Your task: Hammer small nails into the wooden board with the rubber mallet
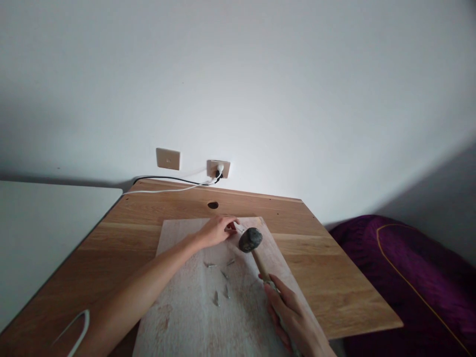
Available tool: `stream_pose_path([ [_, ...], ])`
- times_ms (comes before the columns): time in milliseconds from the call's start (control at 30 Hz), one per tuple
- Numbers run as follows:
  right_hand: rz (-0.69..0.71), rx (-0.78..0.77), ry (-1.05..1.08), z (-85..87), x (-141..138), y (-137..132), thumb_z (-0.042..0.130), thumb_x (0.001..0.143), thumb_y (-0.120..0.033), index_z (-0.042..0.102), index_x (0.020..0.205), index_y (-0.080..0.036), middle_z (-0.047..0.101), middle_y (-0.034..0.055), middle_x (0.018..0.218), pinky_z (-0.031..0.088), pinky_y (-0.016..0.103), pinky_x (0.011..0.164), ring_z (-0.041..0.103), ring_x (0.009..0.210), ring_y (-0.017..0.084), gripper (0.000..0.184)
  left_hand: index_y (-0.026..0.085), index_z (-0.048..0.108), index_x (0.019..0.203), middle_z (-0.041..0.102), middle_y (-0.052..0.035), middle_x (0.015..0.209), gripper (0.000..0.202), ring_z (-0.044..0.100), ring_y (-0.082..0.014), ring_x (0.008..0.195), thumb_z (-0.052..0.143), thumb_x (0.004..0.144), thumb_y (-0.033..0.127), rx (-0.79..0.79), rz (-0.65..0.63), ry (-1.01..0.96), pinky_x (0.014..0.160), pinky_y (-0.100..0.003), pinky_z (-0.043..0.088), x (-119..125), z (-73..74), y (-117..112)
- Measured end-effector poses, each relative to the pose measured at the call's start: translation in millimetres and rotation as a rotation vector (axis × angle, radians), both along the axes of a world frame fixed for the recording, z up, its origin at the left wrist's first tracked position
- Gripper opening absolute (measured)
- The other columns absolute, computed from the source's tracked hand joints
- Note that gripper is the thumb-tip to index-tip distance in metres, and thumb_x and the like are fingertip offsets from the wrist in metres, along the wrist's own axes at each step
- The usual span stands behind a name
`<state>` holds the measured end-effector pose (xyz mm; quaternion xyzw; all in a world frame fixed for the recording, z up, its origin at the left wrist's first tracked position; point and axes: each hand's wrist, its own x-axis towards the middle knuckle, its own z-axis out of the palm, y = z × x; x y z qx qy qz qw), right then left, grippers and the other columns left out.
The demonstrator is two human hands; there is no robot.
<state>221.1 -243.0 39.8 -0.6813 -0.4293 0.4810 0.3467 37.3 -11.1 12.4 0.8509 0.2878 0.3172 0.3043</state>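
Note:
My right hand (286,307) is wrapped round the wooden handle of a mallet (251,240) with a dark, scuffed head. The mallet head is beside the fingertips of my left hand (221,229), over the far part of a whitish, worn board (186,307). My left fingers pinch a small pale fastener (240,228), partly hidden by the fingers; I cannot tell its exact kind or whether the mallet touches it. Several loose metal screws (217,298) lie on the board nearer to me, below my left hand.
The board rests on a wooden tabletop (327,277) with a round cable hole (213,205). Cables (167,190) run along the wall to a plugged socket (218,169). A white surface (48,233) stands at left, a purple cover (409,277) at right.

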Motion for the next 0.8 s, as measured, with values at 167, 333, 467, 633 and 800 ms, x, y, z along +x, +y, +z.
stream_pose_path([
  [167, 0.029, -0.042, -0.015, 4.3, -2, 1, 0.054, 0.085, -0.077, 0.053, 0.136, -0.017, 0.045, -0.0103, 0.054, 0.031, 0.016, 0.029, 0.035, 0.033, 0.006, 0.079, 0.018, 0.072, 0.107, 0.077, -0.0041, 0.09, 0.027, 0.072, -0.0178, 0.081, 0.064, 0.083, 0.007, -0.001, -0.017, -0.017, 0.079, -0.026, 0.052, 1, -1.6, -1],
  [333, 0.001, 0.004, 0.005, 6.6, -4, 5, 0.053, 0.087, -0.077, 0.049, 0.138, -0.016, 0.047, -0.0102, 0.06, 0.028, 0.015, 0.028, 0.034, 0.033, 0.005, 0.079, 0.018, 0.068, 0.117, 0.076, -0.0036, 0.091, 0.037, 0.071, -0.0173, 0.082, 0.059, 0.083, 0.005, -0.058, -0.053, -0.029, 0.081, -0.027, 0.053, -1, -2.6, -1],
  [467, 0.013, 0.101, 0.074, 16.3, -10, 20, 0.054, 0.09, -0.073, 0.048, 0.136, -0.021, 0.046, -0.0105, 0.063, 0.027, 0.014, 0.029, 0.034, 0.034, 0.003, 0.071, 0.02, 0.06, 0.129, 0.072, -0.0068, 0.11, 0.047, 0.068, -0.0227, 0.099, 0.071, 0.083, 0.02, 0.008, -0.065, 0.028, 0.093, -0.036, 0.052, -4, -1.0, -2],
  [633, 0.072, 0.067, 0.07, 25.2, -20, 40, 0.056, 0.088, -0.072, 0.051, 0.132, -0.02, 0.049, -0.0098, 0.064, 0.029, 0.015, 0.029, 0.037, 0.034, 0.004, 0.068, 0.018, 0.057, 0.129, 0.063, -0.0131, 0.129, 0.061, 0.058, -0.031, 0.122, 0.083, 0.075, 0.026, 0.062, -0.049, 0.029, 0.106, -0.044, 0.047, -5, 3.3, -4],
  [800, 0.026, 0.055, 0.08, 17.9, -17, 31, 0.056, 0.086, -0.075, 0.052, 0.133, -0.019, 0.048, -0.0104, 0.062, 0.029, 0.015, 0.028, 0.036, 0.033, 0.004, 0.073, 0.016, 0.053, 0.138, 0.069, -0.0113, 0.119, 0.07, 0.064, -0.0266, 0.11, 0.082, 0.075, 0.02, 0.004, -0.03, 0.038, 0.1, -0.039, 0.049, -2, 2.1, -2],
])
